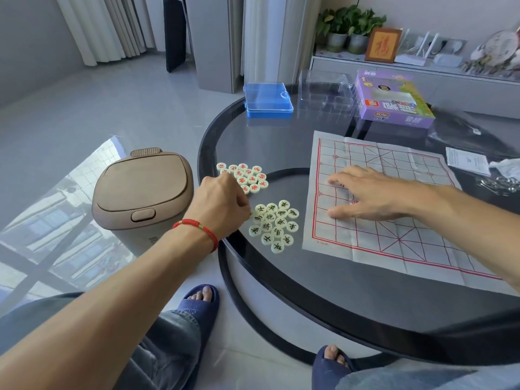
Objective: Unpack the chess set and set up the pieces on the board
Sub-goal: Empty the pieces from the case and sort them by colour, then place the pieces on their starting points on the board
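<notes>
Knees in jeans and two blue slippers [201, 305] fill the bottom edge, at the near rim of a round dark glass table [351, 299]. Landmark: the paper chess board [394, 229], red grid on creased white sheet, lying flat on the table.

Right hand [374, 197] lies palm down on the board's left half, fingers spread and loose, gripping nothing; fingertips [333, 181] touch the paper near its left edge. No piece stands on the board.

Left hand [222, 204], red cord bracelet [197, 229] at the wrist, sits left of the board, fingers curled tight at the edge of the black-lettered pieces [274, 225]. Cannot tell whether a piece is pinched; the knuckles hide the fingertips.

Black-lettered pieces: loose flat cluster just left of the board, face up. Red-lettered pieces [247, 178]: second cluster, farther from the camera, partly hidden behind the left hand.

Beyond the board: blue plastic case [268, 101], clear plastic tray [326, 92], purple box [394, 99]. Right of the board: printed slip [467, 161] and a dark bag [467, 133]. Left of the table, on the floor: brown lidded bin [140, 190].
</notes>
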A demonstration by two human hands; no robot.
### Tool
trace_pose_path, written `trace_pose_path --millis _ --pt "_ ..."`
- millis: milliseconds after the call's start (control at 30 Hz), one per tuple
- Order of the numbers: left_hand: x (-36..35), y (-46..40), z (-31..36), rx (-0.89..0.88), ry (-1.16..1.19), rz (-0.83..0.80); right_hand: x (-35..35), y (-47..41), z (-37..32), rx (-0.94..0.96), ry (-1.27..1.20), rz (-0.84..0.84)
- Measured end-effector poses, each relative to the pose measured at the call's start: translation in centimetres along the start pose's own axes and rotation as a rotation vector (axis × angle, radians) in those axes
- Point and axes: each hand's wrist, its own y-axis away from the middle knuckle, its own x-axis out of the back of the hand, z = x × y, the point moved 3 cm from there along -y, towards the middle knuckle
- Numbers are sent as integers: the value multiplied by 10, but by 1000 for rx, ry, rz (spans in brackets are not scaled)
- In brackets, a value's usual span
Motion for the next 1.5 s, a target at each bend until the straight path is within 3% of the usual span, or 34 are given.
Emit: trace_pose_path --millis 200,433,600,767,1100,1300,1500 --pt "-3 2 1 24 16 18 -10 6 5 5 27 59" --pt "0 0 11 81 20 15 3 36 -5 70 -6 247" --pt "7 -2 24 71 53 122 10 43 -55 210 -225 475" --pt "9 1 20 78 60 169 6 18 -92 163 -355 350" --pt "14 -1 -7 99 44 197 5 0 -90 181 -220 288" --pt "8 -11 -13 92 1 202 22 -28 -94 208 -257 469" --pt "-2 -23 -23 79 -39 223 18 -59 -104 233 -308 515"
